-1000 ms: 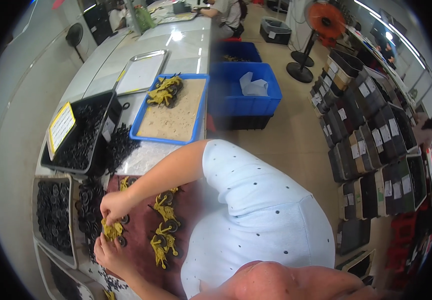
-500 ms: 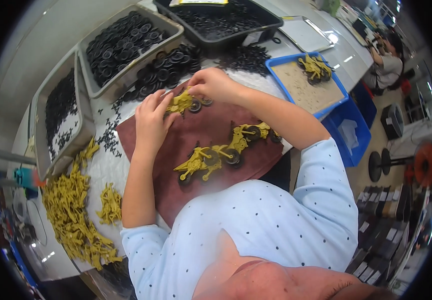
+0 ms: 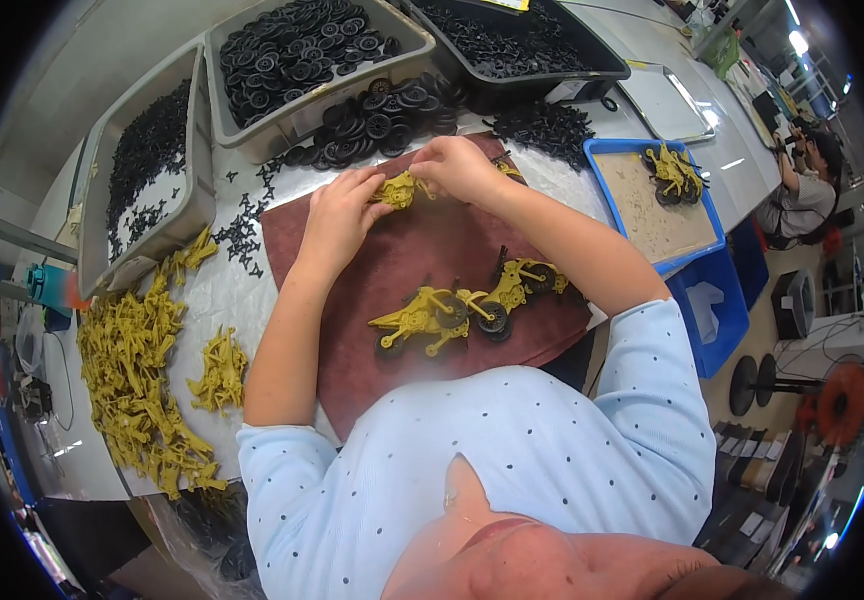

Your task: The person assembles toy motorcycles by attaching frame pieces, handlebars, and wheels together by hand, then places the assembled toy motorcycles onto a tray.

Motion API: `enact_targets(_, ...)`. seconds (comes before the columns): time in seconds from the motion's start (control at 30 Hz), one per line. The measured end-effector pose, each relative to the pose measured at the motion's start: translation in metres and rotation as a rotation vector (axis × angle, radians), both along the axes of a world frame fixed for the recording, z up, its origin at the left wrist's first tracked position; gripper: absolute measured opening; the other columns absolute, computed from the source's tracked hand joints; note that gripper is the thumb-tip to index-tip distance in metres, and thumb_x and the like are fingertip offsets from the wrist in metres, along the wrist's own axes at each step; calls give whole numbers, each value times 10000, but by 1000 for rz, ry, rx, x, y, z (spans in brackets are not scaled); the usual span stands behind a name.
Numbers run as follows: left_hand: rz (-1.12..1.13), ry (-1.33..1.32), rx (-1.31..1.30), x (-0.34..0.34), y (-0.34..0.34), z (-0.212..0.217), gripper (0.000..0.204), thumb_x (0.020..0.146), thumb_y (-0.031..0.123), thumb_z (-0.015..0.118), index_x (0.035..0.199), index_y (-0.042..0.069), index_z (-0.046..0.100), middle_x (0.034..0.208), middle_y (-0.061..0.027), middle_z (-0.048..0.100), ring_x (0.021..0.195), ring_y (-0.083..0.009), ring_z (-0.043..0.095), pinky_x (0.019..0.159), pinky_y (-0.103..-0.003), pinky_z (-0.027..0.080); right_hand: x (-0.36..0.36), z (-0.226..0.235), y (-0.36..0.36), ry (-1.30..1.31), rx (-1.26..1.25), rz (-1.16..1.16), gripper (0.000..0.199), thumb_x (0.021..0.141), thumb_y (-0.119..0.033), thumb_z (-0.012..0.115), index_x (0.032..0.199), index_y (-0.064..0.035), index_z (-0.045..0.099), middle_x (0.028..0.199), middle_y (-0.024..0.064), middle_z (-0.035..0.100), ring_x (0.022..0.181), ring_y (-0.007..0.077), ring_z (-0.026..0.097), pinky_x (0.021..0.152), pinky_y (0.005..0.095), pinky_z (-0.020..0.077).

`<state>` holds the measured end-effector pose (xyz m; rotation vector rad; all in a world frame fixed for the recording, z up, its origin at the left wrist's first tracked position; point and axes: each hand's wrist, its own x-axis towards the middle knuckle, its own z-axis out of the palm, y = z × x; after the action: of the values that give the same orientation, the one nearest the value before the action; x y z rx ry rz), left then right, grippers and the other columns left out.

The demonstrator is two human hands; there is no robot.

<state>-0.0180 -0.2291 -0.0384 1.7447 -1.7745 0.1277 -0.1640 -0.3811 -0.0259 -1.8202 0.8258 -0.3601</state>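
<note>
Pinching one yellow toy part (image 3: pixel 399 191): two hands (image 3: pixel 340 214) (image 3: pixel 460 170) (right seemingly so; contact blurry).

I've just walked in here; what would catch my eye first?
Probably the heap of bright yellow parts at the left. Then the left hand and right hand, together at a yellow piece over the dark red cloth. Beyond them, black wheels crowd a grey bin.

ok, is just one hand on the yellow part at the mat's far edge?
No, the left hand and the right hand both have fingers on the yellow part.
</note>
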Motion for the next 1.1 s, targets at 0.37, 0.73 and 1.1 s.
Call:
enact_targets(0.37, 53, -114, 66, 3, -7, -24, 343, 800, 177, 691, 1121, 72, 631, 1088, -50, 640, 1055, -214, 579, 911, -390, 381, 6, -14, -4, 79, -330, 56, 289, 786, -220, 738, 925, 19, 655, 785, 148, 681, 708, 250, 664, 661, 351, 510)
enact_targets(0.73, 70, -161, 26, -3, -10, -19, 300, 802, 177, 688, 1079, 69, 647, 1057, -42, 642, 1020, -201, 582, 892, -387, 378, -1, -18, -5, 74, -603, 105, 407, 706, -293, 780, 960, 6, 673, 962, 197, 665, 923, 351, 632, 808, 407, 493)
enact_targets(1.1, 65, -148, 74, -2, -10, -18, 276, 818, 163, 670, 1079, 76, 648, 1040, -43, 642, 1015, -206, 582, 890, -389, 374, 2, -19, -5, 209, -609, 98, 391, 735, -335, 763, 962, -26, 683, 981, 157, 661, 952, 322, 625, 822, 419, 487)
